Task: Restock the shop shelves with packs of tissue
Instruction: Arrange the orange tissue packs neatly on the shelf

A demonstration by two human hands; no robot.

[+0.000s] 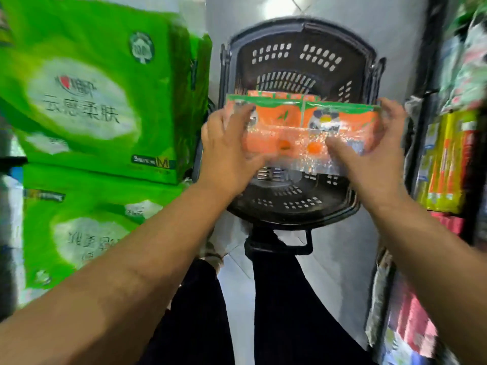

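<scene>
1. Fingers first: the left fingers (237,114) wrap over the near-left end of the orange tissue pack (297,122), and the right fingers (392,111) hook round its far-right edge with the thumb laid across the front, so both are grasping it
2. That puts the left hand (226,154) and right hand (369,159) at opposite ends, which I'd say is there to keep a soft, slippery film pack level and stop it sagging
3. The pack sits upright and broadside, held up over the dark shopping basket (303,25), with the front face towards the person; it's blurred, so it looks in motion
4. More orange packaging (276,94) peeps out just behind it, down in the basket; that looks like the stock still waiting
5. Out to the left, big green tissue packs (87,101) are stacked one on another, so that's likely the tissue section
6. On the right, a shelf of mixed goods (445,159) hems in a narrow aisle, which would explain the basket parked on the floor (342,246) straight ahead of the person's legs (284,312)
</scene>
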